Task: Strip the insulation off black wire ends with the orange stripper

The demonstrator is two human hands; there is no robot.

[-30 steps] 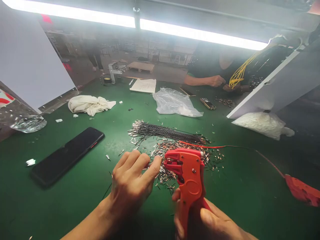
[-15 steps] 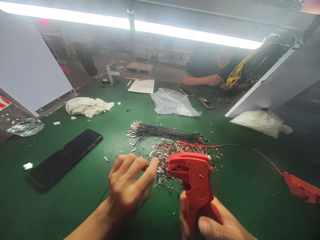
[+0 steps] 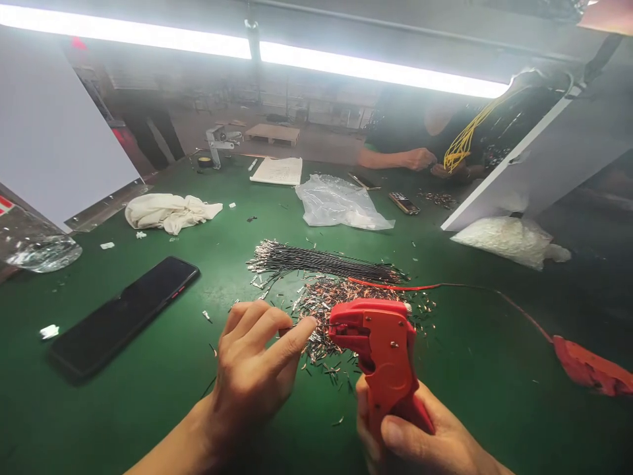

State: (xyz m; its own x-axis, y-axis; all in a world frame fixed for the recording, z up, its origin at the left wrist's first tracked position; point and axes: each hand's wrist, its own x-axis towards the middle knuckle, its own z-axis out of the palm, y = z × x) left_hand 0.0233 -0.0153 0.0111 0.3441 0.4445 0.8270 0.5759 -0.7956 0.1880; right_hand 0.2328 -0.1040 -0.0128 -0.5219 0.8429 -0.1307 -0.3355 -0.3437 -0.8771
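Observation:
A thin black wire (image 3: 324, 324) is pinched between the thumb and fingers of my left hand (image 3: 260, 359). Its front end reaches the jaws of a red wire stripper (image 3: 390, 356), and its tail hangs out below my wrist. My right hand (image 3: 420, 435) is wrapped round the stripper's handles, holding the tool upright with the jaws facing left. Behind and under the tool lies a heap of wire scraps (image 3: 316, 300) with bare copper ends. Just beyond it rests a bundle of black wires (image 3: 321, 259) with metal terminals at the left end.
A black phone (image 3: 126, 316) lies left, near a white cloth (image 3: 171, 211). Farther back are a clear plastic bag (image 3: 341, 201) and a paper pad (image 3: 277, 170). A red strip (image 3: 588, 363) lies right. Across the table, a person's hands (image 3: 420, 158) work near yellow wires (image 3: 462, 148).
My left hand has shifted slightly right, bringing the wire's end to the stripper's jaws. The stripper stays in my right hand. The whole view has moved slightly.

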